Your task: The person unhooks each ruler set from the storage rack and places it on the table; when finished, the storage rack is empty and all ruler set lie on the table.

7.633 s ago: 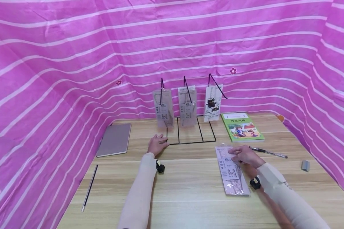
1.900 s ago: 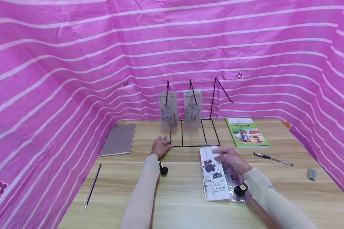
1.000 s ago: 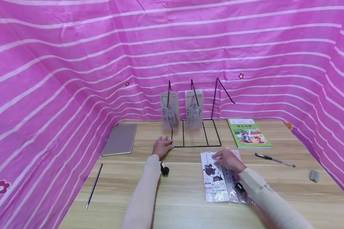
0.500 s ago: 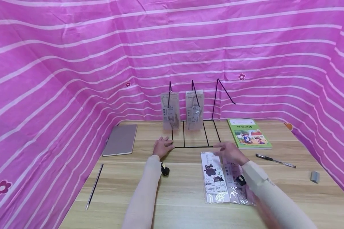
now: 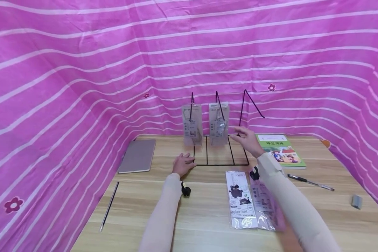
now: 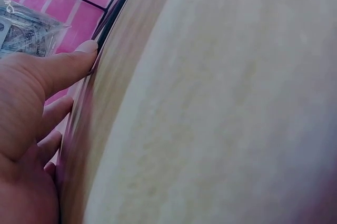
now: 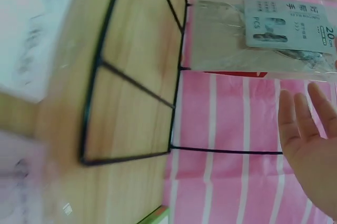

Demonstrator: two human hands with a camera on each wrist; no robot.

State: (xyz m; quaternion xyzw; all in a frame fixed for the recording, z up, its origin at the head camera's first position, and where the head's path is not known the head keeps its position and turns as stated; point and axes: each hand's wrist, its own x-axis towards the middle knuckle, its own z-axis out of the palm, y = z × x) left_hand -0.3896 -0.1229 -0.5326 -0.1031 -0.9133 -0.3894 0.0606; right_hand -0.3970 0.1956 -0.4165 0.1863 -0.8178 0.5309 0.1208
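Note:
A black wire display rack (image 5: pixel 220 165) stands on the table with three hooks. My left hand (image 5: pixel 182 164) rests at its front left corner, thumb (image 6: pixel 87 50) against the wire, fingers relaxed. Ruler set packs hang from the left hook (image 5: pixel 192 129) and the middle hook (image 5: pixel 218 129); the right hook (image 5: pixel 255 104) is bare. My right hand (image 5: pixel 247 140) is raised over the rack's right side, fingers extended, holding nothing, just right of the middle pack. In front lie a cat-print ruler set (image 5: pixel 242 201) and a clear ruler set pack (image 5: pixel 264 206), partly under my right forearm.
A green picture-cover book (image 5: pixel 280 150) lies right of the rack, partly behind my right sleeve. A black pen (image 5: pixel 310 182) and a grey eraser (image 5: pixel 356 202) are further right. At left are a grey notebook (image 5: pixel 137 155) and a thin pencil-like stick (image 5: pixel 109 206). Pink striped cloth (image 5: pixel 113 70) surrounds the table.
The cat-print ruler set came off the right hook and was laid beside the other pack. My right hand has since left it and moved up to the rack. My left hand stays put.

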